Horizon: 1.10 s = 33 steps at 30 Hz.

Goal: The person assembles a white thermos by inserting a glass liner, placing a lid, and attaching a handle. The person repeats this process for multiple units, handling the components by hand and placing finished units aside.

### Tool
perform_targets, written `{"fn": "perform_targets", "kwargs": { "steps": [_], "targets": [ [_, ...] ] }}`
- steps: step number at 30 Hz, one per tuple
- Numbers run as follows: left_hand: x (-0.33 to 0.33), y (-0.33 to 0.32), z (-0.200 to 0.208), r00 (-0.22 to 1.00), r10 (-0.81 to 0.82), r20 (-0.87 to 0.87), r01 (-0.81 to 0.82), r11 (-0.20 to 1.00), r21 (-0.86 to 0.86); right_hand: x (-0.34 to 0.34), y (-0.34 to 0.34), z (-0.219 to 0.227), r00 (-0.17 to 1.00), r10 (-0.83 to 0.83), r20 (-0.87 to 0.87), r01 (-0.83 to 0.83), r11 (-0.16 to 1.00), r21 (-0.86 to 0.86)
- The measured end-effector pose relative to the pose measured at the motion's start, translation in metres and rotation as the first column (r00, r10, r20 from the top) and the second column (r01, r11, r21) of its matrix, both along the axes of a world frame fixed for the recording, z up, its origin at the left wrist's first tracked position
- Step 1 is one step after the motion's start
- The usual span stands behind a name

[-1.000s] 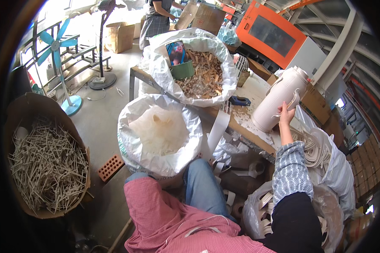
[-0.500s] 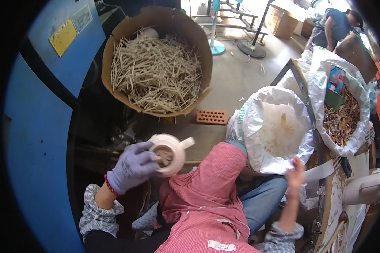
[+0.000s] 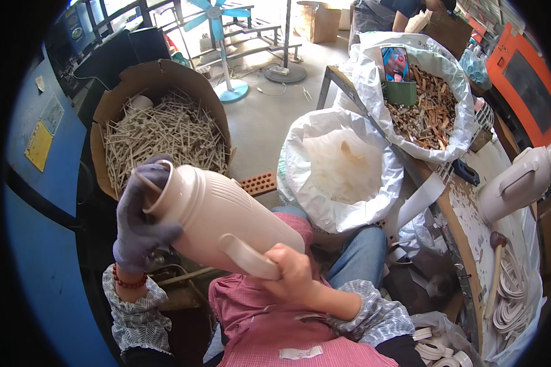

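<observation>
Floor (image 3: 260, 147), jug (image 3: 239, 214) between left hand (image 3: 136, 223) and right hand (image 3: 292, 270)

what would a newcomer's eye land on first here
Probably the big pale pink flask across the lap, with the gloved left hand at its open mouth and the bare right hand gripping its handle. Next, the cardboard box heaped with pale sticks beyond the left hand, and the bright orange machine panel at the upper right.
</observation>
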State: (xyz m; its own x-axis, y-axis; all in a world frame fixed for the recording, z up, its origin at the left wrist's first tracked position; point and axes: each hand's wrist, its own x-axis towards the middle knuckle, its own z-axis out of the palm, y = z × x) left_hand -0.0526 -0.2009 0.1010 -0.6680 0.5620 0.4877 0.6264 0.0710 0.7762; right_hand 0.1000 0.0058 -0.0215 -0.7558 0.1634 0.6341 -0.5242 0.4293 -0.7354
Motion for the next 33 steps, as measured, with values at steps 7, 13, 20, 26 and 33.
{"fn": "perform_targets", "kwargs": {
  "steps": [7,13,20,26,33],
  "targets": [
    [0.014,-0.002,0.016,0.896,0.053,-0.441,-0.191,0.943,-0.274,-0.092,0.136,-0.090,0.844,-0.347,0.409,0.356,0.933,0.058],
    [0.008,-0.006,0.013,0.880,-0.042,-0.473,-0.122,0.942,-0.311,-0.129,0.248,-0.259,0.673,-0.564,0.478,0.445,0.826,0.347],
    [-0.024,-0.033,0.008,0.941,0.254,-0.224,-0.271,0.961,-0.048,-0.102,0.263,-0.224,0.761,-0.306,0.572,0.440,0.891,-0.109],
    [-0.049,0.008,0.033,0.233,-0.016,-0.972,-0.490,0.862,-0.131,0.006,0.260,-0.134,0.798,-0.312,0.516,0.511,0.804,-0.304],
    [-0.006,0.087,0.050,0.583,0.022,-0.812,0.042,0.997,0.058,0.088,0.210,-0.030,0.858,-0.340,0.385,0.423,0.893,-0.154]
  ]
}}
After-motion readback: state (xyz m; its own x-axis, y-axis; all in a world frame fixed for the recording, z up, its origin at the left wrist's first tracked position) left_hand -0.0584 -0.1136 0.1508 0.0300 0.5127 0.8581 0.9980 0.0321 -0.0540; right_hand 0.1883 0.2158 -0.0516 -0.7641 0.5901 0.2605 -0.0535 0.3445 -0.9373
